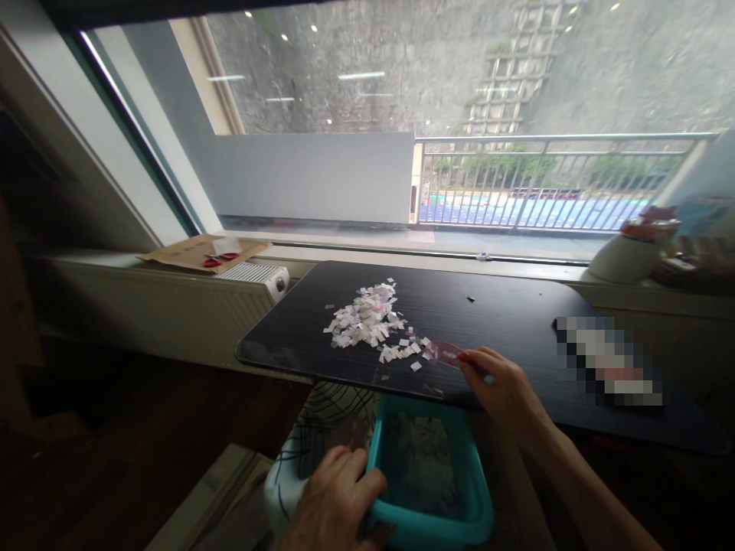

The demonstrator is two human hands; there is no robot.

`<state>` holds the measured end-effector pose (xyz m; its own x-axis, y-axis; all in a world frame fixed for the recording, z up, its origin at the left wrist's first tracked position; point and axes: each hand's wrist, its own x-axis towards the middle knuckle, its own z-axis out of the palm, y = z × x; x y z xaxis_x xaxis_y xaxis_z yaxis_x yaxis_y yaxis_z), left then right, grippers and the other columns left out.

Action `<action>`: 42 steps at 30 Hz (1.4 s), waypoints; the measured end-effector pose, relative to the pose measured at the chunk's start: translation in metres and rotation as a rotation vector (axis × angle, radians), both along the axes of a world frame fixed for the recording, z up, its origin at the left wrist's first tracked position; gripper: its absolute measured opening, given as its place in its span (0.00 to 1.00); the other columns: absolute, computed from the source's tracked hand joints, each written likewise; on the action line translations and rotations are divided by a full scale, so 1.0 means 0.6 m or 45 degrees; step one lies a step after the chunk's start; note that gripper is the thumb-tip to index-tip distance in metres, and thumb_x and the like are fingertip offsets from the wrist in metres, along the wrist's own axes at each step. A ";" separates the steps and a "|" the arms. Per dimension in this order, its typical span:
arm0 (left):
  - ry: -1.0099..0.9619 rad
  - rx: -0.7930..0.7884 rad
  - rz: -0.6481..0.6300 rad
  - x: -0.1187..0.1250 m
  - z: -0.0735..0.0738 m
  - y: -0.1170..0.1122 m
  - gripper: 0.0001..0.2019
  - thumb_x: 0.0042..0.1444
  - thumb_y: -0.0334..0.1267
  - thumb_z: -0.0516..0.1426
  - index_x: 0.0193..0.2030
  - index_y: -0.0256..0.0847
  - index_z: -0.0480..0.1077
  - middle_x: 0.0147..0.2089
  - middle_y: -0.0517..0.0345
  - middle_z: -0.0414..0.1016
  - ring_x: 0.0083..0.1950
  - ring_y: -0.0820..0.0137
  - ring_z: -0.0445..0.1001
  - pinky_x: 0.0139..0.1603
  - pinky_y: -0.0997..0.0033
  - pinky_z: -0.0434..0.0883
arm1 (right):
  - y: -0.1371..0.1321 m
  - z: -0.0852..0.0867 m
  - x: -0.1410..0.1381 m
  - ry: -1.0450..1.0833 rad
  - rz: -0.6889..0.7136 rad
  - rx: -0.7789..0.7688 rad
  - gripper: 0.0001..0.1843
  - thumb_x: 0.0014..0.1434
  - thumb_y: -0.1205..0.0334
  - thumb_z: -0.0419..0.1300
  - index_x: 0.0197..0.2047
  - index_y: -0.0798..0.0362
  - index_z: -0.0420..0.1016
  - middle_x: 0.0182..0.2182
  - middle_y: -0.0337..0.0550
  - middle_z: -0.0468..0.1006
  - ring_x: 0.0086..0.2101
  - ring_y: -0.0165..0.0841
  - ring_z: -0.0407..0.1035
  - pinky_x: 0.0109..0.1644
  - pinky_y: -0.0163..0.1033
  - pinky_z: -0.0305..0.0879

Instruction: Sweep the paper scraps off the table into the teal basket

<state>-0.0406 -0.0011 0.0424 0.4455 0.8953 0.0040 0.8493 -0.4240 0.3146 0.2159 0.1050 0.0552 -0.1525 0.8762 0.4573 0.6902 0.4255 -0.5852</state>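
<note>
My right hand (497,383) is closed in a pinch on a thin, pink, see-through piece (445,353) whose exact kind I cannot make out. It lies low over the black tabletop (488,306), its far end at a few small paper pieces (405,350). Beyond these, a larger heap of white and pale pink paper pieces (364,315) is piled on the table. With fingers wrapped round its left rim, my left hand (338,490) grips a teal plastic tub (482,509). Pale scraps (428,451) show inside the tub, just below the table's front edge.
Red-handled scissors (221,260) lie on brown paper (184,251) on the left sill, by a white radiator (241,285). A blurred-out object (609,363) rests at the table's right. Patterned cloth (327,409) shows behind the tub, and a window spans the far side.
</note>
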 end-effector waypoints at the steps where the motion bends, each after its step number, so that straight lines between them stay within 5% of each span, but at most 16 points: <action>1: 0.000 0.006 -0.006 -0.001 -0.002 0.000 0.10 0.45 0.33 0.64 0.33 0.42 0.67 0.38 0.57 0.67 0.42 0.61 0.65 0.46 0.62 0.62 | -0.001 0.001 -0.007 -0.016 0.027 -0.008 0.12 0.61 0.62 0.52 0.38 0.53 0.76 0.32 0.43 0.75 0.29 0.30 0.69 0.33 0.34 0.64; 24: -0.017 0.000 0.032 0.002 0.010 -0.007 0.12 0.44 0.27 0.61 0.35 0.43 0.67 0.40 0.57 0.67 0.45 0.62 0.65 0.51 0.62 0.61 | -0.032 0.018 -0.028 -0.020 0.071 0.004 0.12 0.62 0.64 0.50 0.39 0.53 0.75 0.33 0.43 0.74 0.31 0.30 0.69 0.35 0.34 0.64; 35: -0.054 0.048 -0.049 -0.013 -0.037 0.009 0.09 0.43 0.33 0.61 0.31 0.42 0.65 0.35 0.58 0.66 0.39 0.61 0.64 0.44 0.60 0.61 | -0.020 0.009 -0.063 -0.040 0.118 0.069 0.11 0.61 0.64 0.51 0.40 0.52 0.75 0.35 0.44 0.75 0.32 0.31 0.70 0.35 0.34 0.65; 42: -0.046 -0.001 -0.036 -0.003 -0.017 0.003 0.08 0.45 0.33 0.61 0.31 0.42 0.65 0.36 0.57 0.66 0.40 0.61 0.64 0.44 0.60 0.61 | -0.035 0.024 -0.035 -0.067 0.174 -0.035 0.12 0.63 0.64 0.49 0.39 0.52 0.74 0.35 0.44 0.75 0.32 0.31 0.69 0.36 0.35 0.65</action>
<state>-0.0425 0.0006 0.0321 0.4699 0.8825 0.0200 0.8251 -0.4472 0.3453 0.1948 0.0841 0.0698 -0.2939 0.8578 0.4217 0.6569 0.5018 -0.5627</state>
